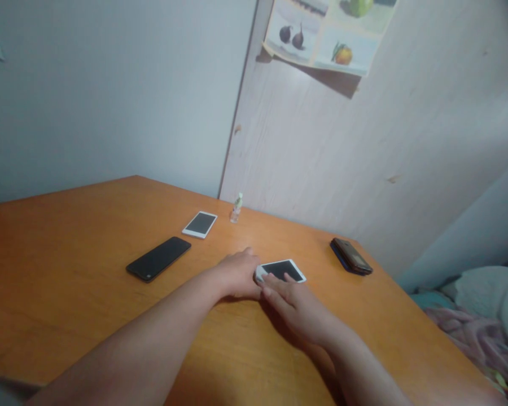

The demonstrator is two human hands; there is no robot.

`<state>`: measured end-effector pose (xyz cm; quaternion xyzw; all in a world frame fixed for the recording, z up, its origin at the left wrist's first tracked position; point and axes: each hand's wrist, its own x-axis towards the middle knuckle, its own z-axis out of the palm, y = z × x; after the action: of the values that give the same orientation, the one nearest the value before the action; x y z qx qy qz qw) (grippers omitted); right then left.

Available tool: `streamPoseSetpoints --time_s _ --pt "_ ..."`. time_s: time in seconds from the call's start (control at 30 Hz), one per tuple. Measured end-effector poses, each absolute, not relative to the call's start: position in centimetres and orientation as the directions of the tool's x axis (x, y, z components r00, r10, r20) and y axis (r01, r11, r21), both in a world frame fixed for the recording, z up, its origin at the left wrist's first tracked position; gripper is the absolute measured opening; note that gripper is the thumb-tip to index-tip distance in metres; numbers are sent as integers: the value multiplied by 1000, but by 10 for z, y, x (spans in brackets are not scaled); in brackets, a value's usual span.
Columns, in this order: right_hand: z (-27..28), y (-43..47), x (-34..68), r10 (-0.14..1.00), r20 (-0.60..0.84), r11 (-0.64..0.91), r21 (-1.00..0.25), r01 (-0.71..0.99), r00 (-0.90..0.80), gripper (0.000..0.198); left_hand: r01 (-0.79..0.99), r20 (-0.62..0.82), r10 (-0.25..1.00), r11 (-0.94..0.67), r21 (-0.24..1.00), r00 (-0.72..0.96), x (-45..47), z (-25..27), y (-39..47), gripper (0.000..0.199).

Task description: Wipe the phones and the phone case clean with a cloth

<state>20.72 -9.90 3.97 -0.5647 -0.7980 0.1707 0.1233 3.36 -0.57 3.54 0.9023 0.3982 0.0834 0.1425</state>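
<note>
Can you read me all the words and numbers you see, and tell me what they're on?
None that I can read.
Nearer white phone, farther white phone: no readable letters.
Black phone: a tiny mark at its near end, too small to read.
Little bottle: too small and blurred.
Poster: fruit pictures, no readable words.

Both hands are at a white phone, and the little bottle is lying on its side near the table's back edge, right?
Not quite: the little bottle isn't lying down. The head view shows it standing upright near the back edge of the table. The left hand and right hand are at a white phone.
</note>
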Motion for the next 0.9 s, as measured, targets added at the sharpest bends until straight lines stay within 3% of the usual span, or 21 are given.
streamPoseSetpoints --time_s 0.1,0.23,0.47,0.7,0.9 --pt "38 -96 213 960 30 264 -435 861 -280 48 716 31 757 -629 302 652 35 38 -8 49" --pt "38 -93 216 942 49 316 -464 828 -332 47 725 22 769 -611 318 639 36 38 -9 55" --pt "26 -75 197 958 54 283 -358 890 -283 47 722 53 786 -589 364 615 38 31 -9 57" --pt "22 -68 224 995 59 -64 -174 983 75 49 722 66 788 -591 360 612 41 24 -4 78" --pt "21 -79 210 961 57 276 -289 917 -271 47 735 50 797 -577 356 602 41 24 -5 63"
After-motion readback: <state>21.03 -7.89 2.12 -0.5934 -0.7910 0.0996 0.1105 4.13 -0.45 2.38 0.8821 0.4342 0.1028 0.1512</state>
